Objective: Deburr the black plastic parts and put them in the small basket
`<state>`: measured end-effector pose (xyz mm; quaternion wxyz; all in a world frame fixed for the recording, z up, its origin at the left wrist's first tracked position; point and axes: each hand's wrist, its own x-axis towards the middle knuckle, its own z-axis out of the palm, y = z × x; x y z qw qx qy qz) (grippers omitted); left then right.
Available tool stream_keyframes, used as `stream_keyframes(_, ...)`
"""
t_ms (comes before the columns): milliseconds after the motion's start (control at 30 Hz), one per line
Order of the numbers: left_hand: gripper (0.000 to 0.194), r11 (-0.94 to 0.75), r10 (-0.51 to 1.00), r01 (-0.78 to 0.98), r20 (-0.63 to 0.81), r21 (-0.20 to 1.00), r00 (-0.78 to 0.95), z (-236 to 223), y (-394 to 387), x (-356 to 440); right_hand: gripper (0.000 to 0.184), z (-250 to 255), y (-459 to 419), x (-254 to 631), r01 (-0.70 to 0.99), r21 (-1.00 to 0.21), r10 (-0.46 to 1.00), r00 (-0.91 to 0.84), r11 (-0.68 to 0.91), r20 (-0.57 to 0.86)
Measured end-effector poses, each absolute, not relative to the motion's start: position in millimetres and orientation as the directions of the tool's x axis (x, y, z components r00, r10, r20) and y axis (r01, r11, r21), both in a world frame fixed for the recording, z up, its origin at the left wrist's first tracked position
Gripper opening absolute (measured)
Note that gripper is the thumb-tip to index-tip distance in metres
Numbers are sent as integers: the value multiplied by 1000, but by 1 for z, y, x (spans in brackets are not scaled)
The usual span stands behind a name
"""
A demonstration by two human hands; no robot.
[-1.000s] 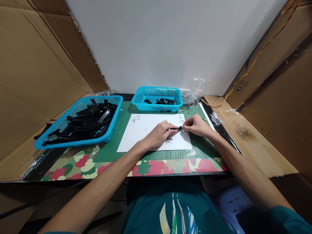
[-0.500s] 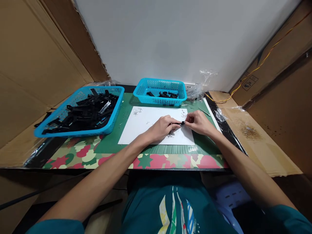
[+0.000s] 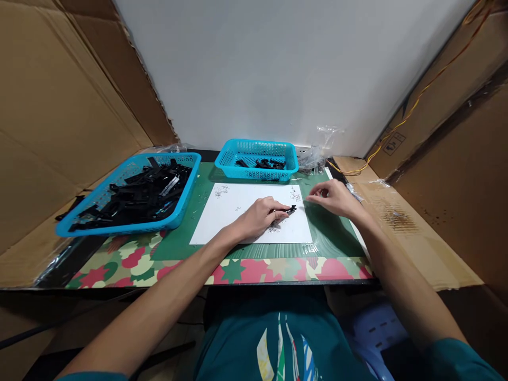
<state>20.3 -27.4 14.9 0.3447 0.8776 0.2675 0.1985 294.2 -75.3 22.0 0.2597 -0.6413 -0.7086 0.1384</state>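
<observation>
My left hand rests over the white sheet, its thumb and index finger closed on a small black plastic part. The forked end of this part sticks out past the fingertips to the right. My right hand is apart from the part, over the green mat just right of the sheet. Its fingers are loosely curved and slightly apart, with nothing visible between them. Tiny dark metal pieces lie beside my left hand, and another small cluster lies near the sheet's right edge.
A large blue basket heaped with long black parts stands at the left. Behind the sheet, a smaller blue basket holds some black parts. Clear plastic bags lie beside it. Cardboard walls and a white wall enclose the table.
My right hand has let go of the black part's end and moved right, off the sheet. My left hand still holds the part. The view has tilted slightly upward.
</observation>
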Motion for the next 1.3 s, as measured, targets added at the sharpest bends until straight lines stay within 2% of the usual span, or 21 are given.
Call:
stream_keyframes(67,34,-636,595,333,167,697,786,14,-27,20,20,20,-73,310,895,-446,952,136,1,275)
stream_keyframes(100,35,-639,592,333,167,694,788,13,-26,19,20,19,-72,316,912,-403,944,196,-77,264)
stream_keyframes(200,34,-636,590,330,164,698,791,13,-26,20,19,12,-69,326,936,-291,963,242,-200,116)
stream_keyframes(267,33,-635,586,321,167,702,793,14,-27,20,13,7,-67,327,943,-255,971,233,-213,50)
stream_keyframes(333,31,-637,582,309,177,706,793,15,-28,20,12,4,-67,326,944,-238,968,246,-228,44)
stream_keyframes(500,31,-636,584,302,188,710,790,13,-28,20,28,1,-68,333,942,-218,961,272,-257,45)
stream_keyframes(667,30,-638,575,288,194,714,795,11,-27,20,12,-1,-68,341,949,-231,975,222,-214,12)
stream_keyframes(867,31,-613,591,294,178,734,787,15,-30,20,14,6,-68,321,929,-365,995,90,-67,48)
stream_keyframes(933,30,-608,598,300,177,735,781,16,-30,20,17,9,-70,306,862,-505,996,5,39,87)
stream_keyframes(1000,31,-592,612,304,170,746,773,15,-30,20,19,11,-71,292,637,-748,982,-107,189,157)
stream_keyframes(1067,31,-571,625,311,156,760,765,14,-30,20,23,9,-71,280,442,-862,966,-173,251,192)
stream_keyframes(1300,32,-577,615,311,151,755,774,13,-30,20,32,2,-70,270,269,-947,973,-190,177,127)
